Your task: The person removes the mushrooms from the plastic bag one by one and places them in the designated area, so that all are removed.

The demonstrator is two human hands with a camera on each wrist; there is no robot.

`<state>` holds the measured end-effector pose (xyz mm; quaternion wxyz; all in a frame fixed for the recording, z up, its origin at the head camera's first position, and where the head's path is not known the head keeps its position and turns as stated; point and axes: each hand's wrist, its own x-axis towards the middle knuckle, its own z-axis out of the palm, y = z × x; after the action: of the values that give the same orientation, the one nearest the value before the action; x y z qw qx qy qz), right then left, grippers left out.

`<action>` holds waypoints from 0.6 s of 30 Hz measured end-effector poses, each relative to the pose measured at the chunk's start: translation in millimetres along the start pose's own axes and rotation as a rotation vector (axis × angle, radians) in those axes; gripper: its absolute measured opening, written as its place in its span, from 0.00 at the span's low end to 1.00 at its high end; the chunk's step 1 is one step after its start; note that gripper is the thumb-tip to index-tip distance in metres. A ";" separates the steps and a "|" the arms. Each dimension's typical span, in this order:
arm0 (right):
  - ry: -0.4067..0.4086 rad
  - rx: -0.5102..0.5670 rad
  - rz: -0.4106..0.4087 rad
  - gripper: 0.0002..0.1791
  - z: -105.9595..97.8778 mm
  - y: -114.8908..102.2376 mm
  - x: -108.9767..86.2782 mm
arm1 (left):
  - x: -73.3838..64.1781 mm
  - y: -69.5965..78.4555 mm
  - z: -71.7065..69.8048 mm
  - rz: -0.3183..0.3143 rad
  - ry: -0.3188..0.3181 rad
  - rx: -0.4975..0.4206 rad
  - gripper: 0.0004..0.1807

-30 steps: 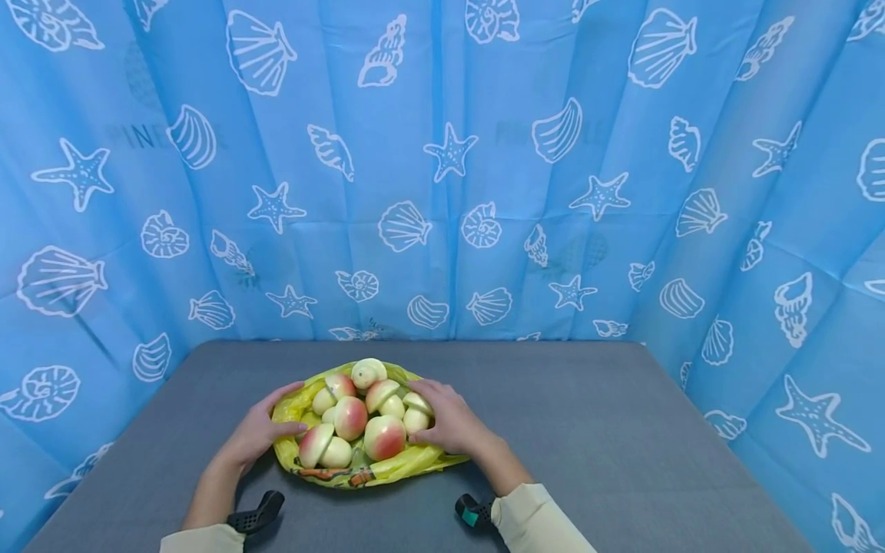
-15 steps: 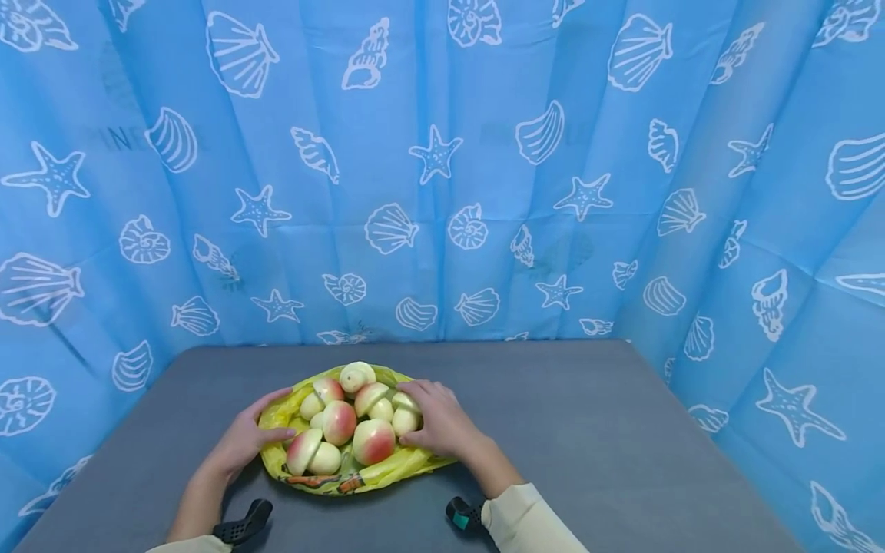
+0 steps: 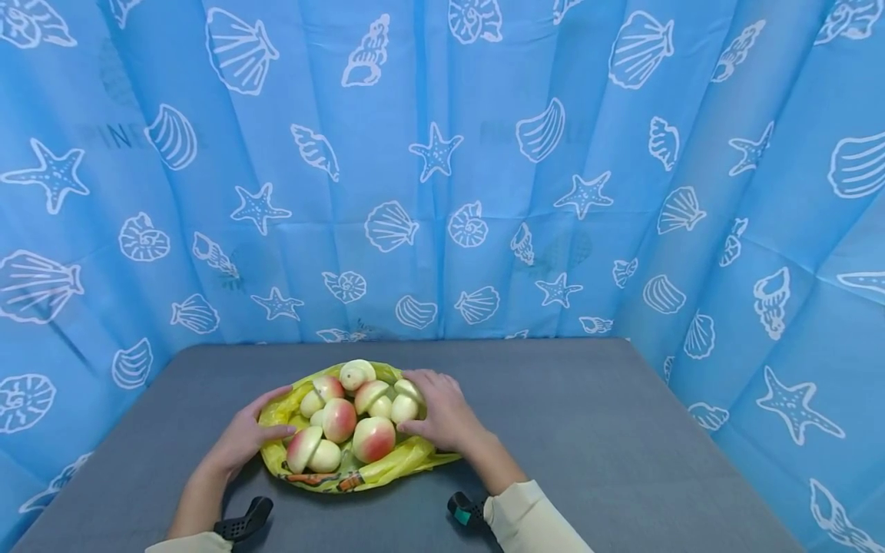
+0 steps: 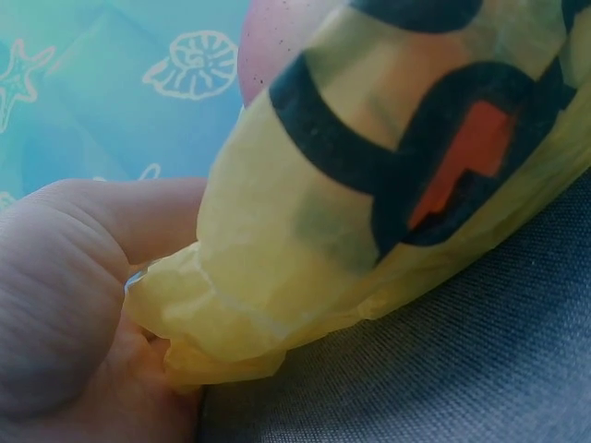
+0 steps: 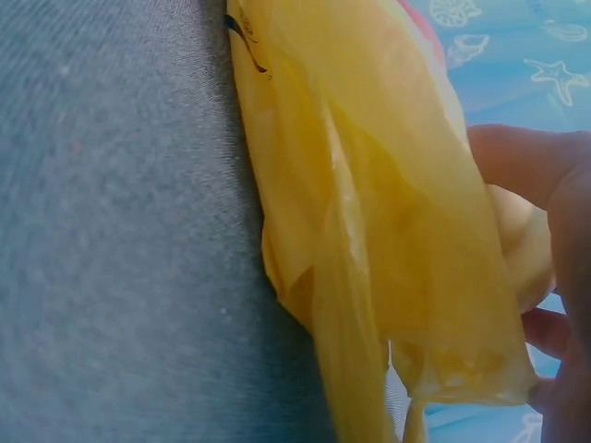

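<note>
A yellow plastic bag (image 3: 408, 455) lies with its mouth spread wide on the grey table. Inside sit several toy mushrooms (image 3: 374, 439) with cream stems and caps blushed red. My left hand (image 3: 242, 438) holds the bag's left side, its thumb over the rim by the nearest mushrooms. In the left wrist view, the folded plastic (image 4: 277, 240) lies against that palm. On the other side my right hand (image 3: 442, 411) holds the bag's right edge, fingers behind the rightmost mushroom and thumb in front. The right wrist view shows thumb and fingers at the bag's side (image 5: 397, 231).
The grey table (image 3: 588, 445) extends to both sides of the bag. A blue curtain (image 3: 442, 269) printed with white shells and starfish encloses the back and sides. Black wrist-worn devices (image 3: 245, 521) sit at both cuffs, close to the table.
The head view has swung slightly right. My right hand has shifted a little up along the bag's right edge. My left hand and the mushrooms keep their places.
</note>
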<state>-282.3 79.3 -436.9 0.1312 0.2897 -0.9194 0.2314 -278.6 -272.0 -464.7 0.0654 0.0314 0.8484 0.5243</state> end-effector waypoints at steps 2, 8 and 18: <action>0.022 0.016 -0.007 0.42 -1.5 0.8 -0.2 | 0.4 -0.4 0.2 0.000 0.003 0.003 0.46; 0.118 0.045 -0.022 0.43 -6.6 4.9 0.3 | 2.3 -1.0 0.6 0.001 0.007 0.004 0.46; 0.270 0.105 -0.054 0.44 -25.0 7.9 3.3 | 0.8 -1.8 1.7 0.024 0.026 0.017 0.46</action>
<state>-286.9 96.0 -417.0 0.2447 0.2872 -0.8718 0.3123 -279.1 -271.1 -467.1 0.0480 0.0354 0.8531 0.5183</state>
